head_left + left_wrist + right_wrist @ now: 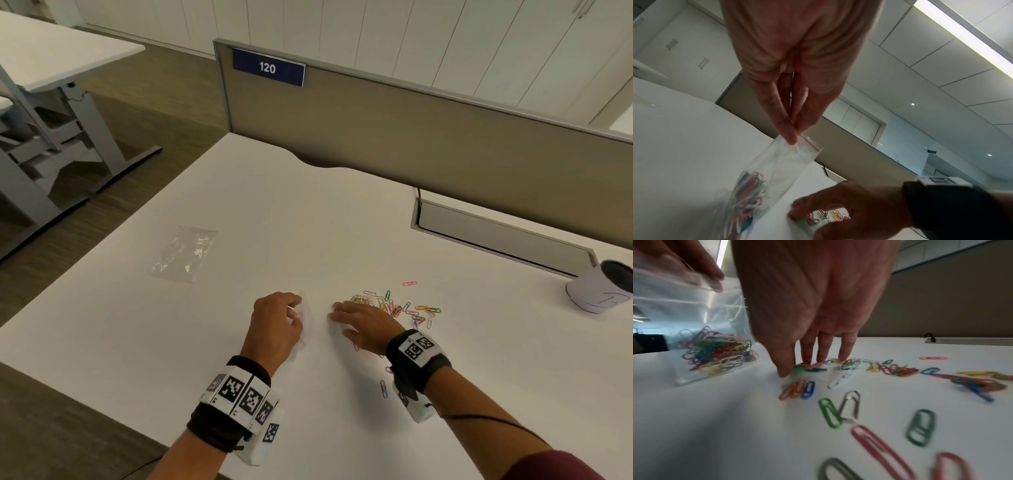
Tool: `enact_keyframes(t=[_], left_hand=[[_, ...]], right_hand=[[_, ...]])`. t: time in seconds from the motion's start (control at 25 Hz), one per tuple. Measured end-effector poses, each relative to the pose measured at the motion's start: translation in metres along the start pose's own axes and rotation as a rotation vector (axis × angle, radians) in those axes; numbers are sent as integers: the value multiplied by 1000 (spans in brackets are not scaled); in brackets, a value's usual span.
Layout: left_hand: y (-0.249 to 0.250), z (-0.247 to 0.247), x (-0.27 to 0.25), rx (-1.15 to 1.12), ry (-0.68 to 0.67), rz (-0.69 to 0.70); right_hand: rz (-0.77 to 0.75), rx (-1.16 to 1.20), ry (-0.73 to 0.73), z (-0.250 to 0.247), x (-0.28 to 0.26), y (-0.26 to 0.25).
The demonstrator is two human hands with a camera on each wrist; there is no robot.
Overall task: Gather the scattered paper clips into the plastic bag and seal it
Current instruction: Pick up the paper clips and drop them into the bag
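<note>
- Left hand (pixel 795 65): grip pinched, thumb and forefinger (pixel 787 133) clamped on the top edge of the plastic bag (pixel 781 164), at its red zip strip. Bag hangs upright from that pinch, its bottom resting on the white worktop (pixel 239 192).
- Inside the bag: a heap of coloured paper clips (pixel 717 348), settled in the lower part; upper part holds none.
- Right hand (pixel 813 301): palm down just right of the bag, fingers lowered, fingertips (pixel 785 371) touching the worktop at the near edge of the loose clips (pixel 849 402). A green clip and a pink one lie right at the tips; whether the grip is actually closed on any clip, cannot tell — frame blurred there.
- Loose clips: scattered on the worktop under and to the right of the right hand, a few more near the right wrist.
- Second clear bag (pixel 186 253): flat on the worktop, well apart to the far left.
- White cup (pixel 603 287): at the right edge of the worktop.
- Partition with sign "120" (pixel 268 68) behind the worktop.
</note>
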State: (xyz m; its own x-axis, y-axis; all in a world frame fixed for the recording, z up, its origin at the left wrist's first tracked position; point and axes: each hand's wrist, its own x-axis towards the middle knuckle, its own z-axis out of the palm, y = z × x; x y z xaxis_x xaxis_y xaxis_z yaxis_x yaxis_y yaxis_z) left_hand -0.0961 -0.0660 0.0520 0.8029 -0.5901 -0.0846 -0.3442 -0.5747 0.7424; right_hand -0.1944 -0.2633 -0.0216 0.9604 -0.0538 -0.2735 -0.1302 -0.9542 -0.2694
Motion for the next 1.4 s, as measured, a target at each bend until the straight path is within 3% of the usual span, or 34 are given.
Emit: enact_keyframes(t=[0.28, 0.52, 0.76, 0.84, 0.92, 1.04, 1.12, 1.28, 1.4], left_hand=[[12, 11, -1, -27, -26, 16], [16, 17, -2, -16, -52, 31], [20, 24, -5, -15, -65, 50], [22, 26, -7, -9, -71, 55], [23, 28, -8, -6, -75, 60], [25, 30, -10, -3, -81, 57], [25, 32, -10, -5, -83, 54], [29, 37, -10, -18, -92, 52], [31, 41, -10, -26, -109, 42]], right_hand=[[136, 2, -78, 10, -28, 17], [83, 76, 196, 25, -32, 13], [70, -118, 213, 31, -36, 7], [124, -76, 234, 31, -36, 7], [254, 82, 305, 26, -37, 10], [482, 530, 478, 10, -49, 8], [544, 847, 596, -5, -61, -1], [427, 1448, 649, -40, -79, -31], [354, 1529, 553, -49, -73, -54]])
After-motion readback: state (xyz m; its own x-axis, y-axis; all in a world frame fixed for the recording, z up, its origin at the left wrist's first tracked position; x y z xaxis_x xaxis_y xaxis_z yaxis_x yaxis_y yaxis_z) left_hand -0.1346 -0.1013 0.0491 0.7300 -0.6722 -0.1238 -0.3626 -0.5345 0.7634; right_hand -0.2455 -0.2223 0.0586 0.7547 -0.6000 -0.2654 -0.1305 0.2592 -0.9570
